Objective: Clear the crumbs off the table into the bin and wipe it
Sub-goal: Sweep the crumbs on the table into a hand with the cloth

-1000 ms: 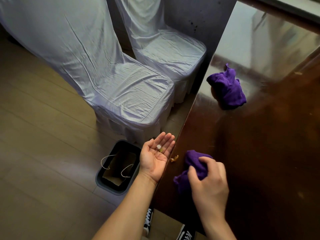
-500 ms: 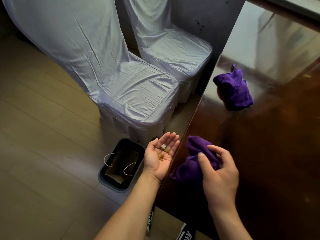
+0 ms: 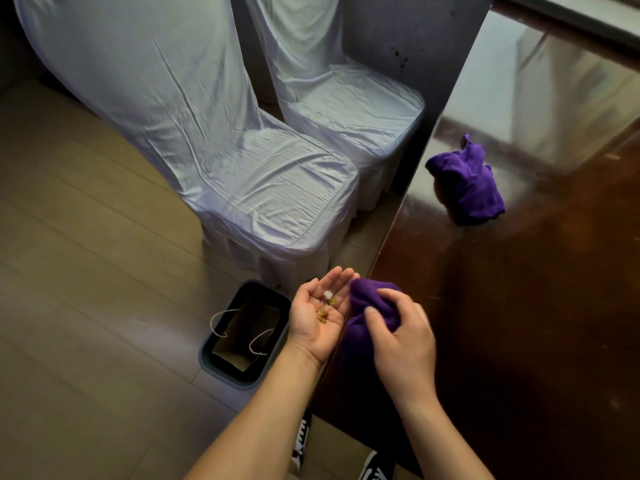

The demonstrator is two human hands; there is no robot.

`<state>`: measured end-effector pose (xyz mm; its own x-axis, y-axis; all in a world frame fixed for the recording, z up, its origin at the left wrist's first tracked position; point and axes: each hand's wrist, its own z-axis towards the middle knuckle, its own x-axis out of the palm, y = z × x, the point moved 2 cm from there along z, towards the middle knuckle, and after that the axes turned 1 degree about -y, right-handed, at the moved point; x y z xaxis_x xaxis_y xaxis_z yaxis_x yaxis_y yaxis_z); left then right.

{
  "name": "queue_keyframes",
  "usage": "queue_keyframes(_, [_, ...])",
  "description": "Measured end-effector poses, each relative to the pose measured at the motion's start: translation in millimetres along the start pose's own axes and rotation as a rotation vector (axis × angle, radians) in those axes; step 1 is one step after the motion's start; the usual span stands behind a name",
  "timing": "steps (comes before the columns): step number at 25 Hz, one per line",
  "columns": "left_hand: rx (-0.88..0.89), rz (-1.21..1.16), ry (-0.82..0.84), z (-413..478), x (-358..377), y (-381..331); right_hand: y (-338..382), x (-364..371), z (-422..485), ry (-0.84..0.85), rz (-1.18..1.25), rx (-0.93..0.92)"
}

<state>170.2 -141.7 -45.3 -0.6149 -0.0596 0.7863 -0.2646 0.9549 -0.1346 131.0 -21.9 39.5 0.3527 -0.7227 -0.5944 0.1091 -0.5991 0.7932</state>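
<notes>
My left hand (image 3: pixel 317 315) is cupped palm up just off the left edge of the dark glossy table (image 3: pixel 519 306). A few crumbs (image 3: pixel 327 303), one white and some yellowish, lie in its palm. My right hand (image 3: pixel 403 337) grips a bunched purple cloth (image 3: pixel 367 306) at the table edge, pressed against my left fingers. A dark bin (image 3: pixel 246 332) with a brown paper bag inside stands on the floor, just left of my left hand and below it.
A second crumpled purple cloth (image 3: pixel 467 183) lies further back on the table. Two chairs in white covers (image 3: pixel 263 181) stand left of the table, close behind the bin. Wooden floor stretches to the left. My shoes (image 3: pixel 375 469) show below.
The right hand has swept the cloth left to the table edge, and the yellow crumb that lay there is now in my left palm. The left hand stayed cupped by the edge.
</notes>
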Motion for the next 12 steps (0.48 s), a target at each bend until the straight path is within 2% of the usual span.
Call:
queue_keyframes(2, [-0.009, 0.041, -0.013, -1.3, -1.7, -2.3, 10.6, 8.0, 0.3, 0.131, 0.149, 0.02])
queue_keyframes(6, [0.016, -0.019, -0.048, -6.5, -17.1, -16.6, 12.4, 0.3, 1.6, 0.091, 0.217, 0.001])
queue_keyframes(12, [0.192, -0.017, -0.175, -20.7, -68.3, -73.4, 26.8, 10.0, -7.4, 0.148, 0.256, 0.014])
